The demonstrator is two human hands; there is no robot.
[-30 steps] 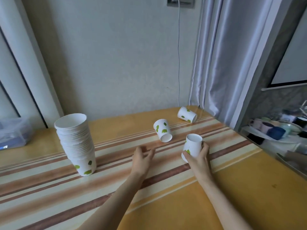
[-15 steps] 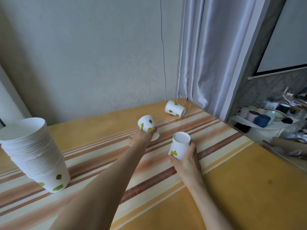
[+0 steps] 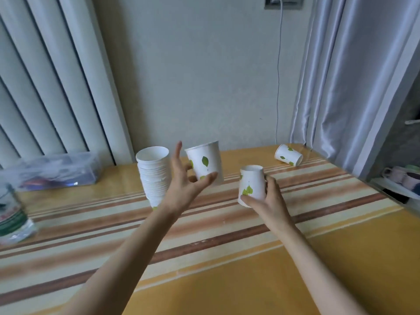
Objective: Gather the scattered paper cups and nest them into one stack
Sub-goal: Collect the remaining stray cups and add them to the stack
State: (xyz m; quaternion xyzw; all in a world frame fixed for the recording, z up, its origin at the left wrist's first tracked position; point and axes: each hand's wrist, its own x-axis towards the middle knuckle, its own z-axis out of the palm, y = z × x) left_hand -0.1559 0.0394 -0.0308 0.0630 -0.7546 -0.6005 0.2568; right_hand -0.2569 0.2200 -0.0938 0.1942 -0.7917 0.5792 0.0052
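My left hand (image 3: 181, 185) holds a white paper cup with green leaves (image 3: 205, 161) upright in the air, just right of the tall stack of nested cups (image 3: 154, 176) that stands on the striped table (image 3: 227, 235). My right hand (image 3: 267, 201) grips a second leaf-print cup (image 3: 251, 184) from the side, lifted a little above the table. A third cup (image 3: 288, 155) lies on its side at the far right near the curtain.
A clear plastic box (image 3: 52, 170) sits at the back left by the wall. A wrapped pack of stacked items (image 3: 12, 220) stands at the left edge. Mugs on a shelf (image 3: 400, 177) lie beyond the table's right edge. A curtain (image 3: 341, 87) hangs at the back right.
My left hand took the lying cup off the table and carried it up and left toward the stack. My right hand lifted its cup. The view swung left.
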